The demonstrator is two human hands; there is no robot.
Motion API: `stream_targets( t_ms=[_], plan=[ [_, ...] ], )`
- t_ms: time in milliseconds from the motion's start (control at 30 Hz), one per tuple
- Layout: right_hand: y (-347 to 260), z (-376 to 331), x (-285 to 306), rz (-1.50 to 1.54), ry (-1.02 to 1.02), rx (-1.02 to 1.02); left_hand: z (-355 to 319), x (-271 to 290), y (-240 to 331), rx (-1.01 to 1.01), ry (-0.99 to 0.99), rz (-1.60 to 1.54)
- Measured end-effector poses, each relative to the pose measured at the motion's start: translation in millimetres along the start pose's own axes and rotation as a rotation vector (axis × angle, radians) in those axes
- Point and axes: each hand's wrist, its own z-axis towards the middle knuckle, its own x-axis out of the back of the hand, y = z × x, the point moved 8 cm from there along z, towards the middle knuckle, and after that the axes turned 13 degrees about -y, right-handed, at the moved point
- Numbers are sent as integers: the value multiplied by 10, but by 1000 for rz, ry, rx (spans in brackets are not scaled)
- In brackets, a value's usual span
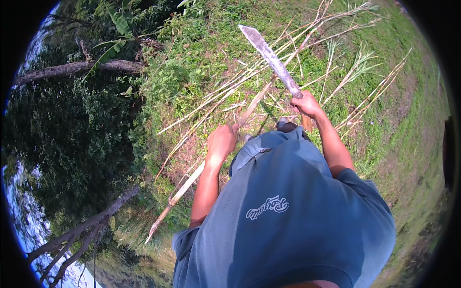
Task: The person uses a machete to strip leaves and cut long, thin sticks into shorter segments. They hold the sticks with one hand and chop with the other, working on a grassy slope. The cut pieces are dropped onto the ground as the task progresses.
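My right hand (307,104) is closed round a machete (273,60), its long worn blade pointing up and to the left, away from my body. Below the fist shows the lower end of its brown wooden handle (306,123). On the other side, my left hand (222,142) grips a long pale cane stalk (254,104). The stalk runs from the lower left, under my left forearm, up toward the cut stalks ahead. The blade crosses above the stalk; whether they touch I cannot tell.
Several long thin cane stalks (211,103) lie across the grass ahead, some with leafy tops (360,60). More dry stalks (379,93) lie at the right. Dense bushes (72,129), a thick branch (105,66) and bare limbs (103,218) stand at the left. My shoe (287,126) shows below the stalks.
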Motion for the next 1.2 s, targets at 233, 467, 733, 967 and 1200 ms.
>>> stream_targets(
  t_ms=[233,467,733,967,1200],
  plan=[
    [410,89,105,46,43,-99,-351,223,-200,69,28,125],
    [229,143,-383,-4,-111,-193,-783,575,-315,48,335,197],
    [-546,-188,-1472,-141,-614,-156,-685,289,-298,-19,452,261],
    [-219,78,-1407,-78,-358,-210,-1160,238,-1159,193,432,227],
    [-812,-314,-2676,-34,-846,-88,-1284,285,-1142,165,672,112]
  ],
)
